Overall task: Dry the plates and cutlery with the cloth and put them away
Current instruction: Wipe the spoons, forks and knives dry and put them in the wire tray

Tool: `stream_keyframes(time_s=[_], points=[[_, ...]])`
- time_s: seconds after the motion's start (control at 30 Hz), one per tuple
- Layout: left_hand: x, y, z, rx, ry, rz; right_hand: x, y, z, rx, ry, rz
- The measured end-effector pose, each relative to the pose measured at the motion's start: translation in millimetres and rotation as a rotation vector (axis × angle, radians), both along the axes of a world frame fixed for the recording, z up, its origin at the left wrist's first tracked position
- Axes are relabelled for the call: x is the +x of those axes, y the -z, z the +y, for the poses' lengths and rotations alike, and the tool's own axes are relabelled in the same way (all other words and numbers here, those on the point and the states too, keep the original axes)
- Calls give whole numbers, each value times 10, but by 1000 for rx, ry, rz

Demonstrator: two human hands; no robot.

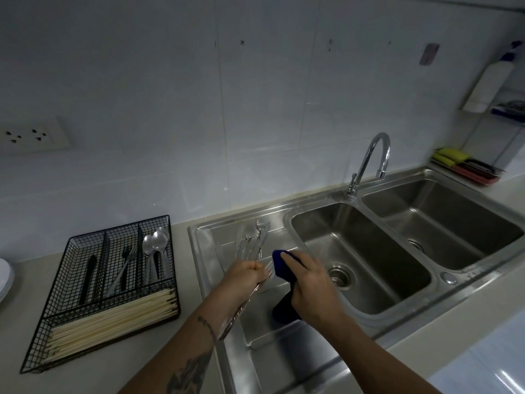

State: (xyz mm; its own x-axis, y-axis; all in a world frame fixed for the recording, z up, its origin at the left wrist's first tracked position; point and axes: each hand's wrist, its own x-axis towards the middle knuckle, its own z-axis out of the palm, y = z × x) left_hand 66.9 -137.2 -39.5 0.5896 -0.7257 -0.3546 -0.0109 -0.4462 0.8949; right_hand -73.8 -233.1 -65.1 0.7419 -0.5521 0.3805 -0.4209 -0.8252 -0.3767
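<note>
Nearest, 2 bare forearms reach over the steel drainboard (pixel 255 362). The left hand (pixel 241 282) is closed in a fist round a fork (pixel 265 275), tines pointing right, its coppery handle running down along the wrist. The right hand (pixel 308 282) clutches a dark blue cloth (pixel 284 268), bunched just beside the tines; whether they touch cannot be told. Left of the hands, on the counter, a black wire cutlery tray (pixel 56 348) holds pale chopsticks (pixel 113 319) in the near compartment and, in the far compartments, a dark utensil, forks and spoons (pixel 154 245). Farther on the drainboard lies a heap of loose cutlery (pixel 252 240). Right: double sink (pixel 369 251). At the far left edge, white plates (pixel 5 277). Farthest: tap (pixel 369 163), tiled wall.
</note>
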Motion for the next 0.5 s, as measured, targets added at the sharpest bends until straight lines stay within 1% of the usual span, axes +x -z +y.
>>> stream_keyframes(time_s=[0.13,0.2,0.27,0.4,0.5], points=[[38,4,-99,-53,-198,-46,-61,-96,-182,189,161,-107],[51,-29,-176,-73,-276,-54,-55,-201,-234,292,162,-155],[48,-81,-270,-98,-382,-41,-17,-311,-235,339,119,-166],[-29,-192,-415,-78,-550,12,91,-405,-188,273,31,-174],[-78,-244,-487,-62,-671,84,182,-311,-203,179,-48,-64]])
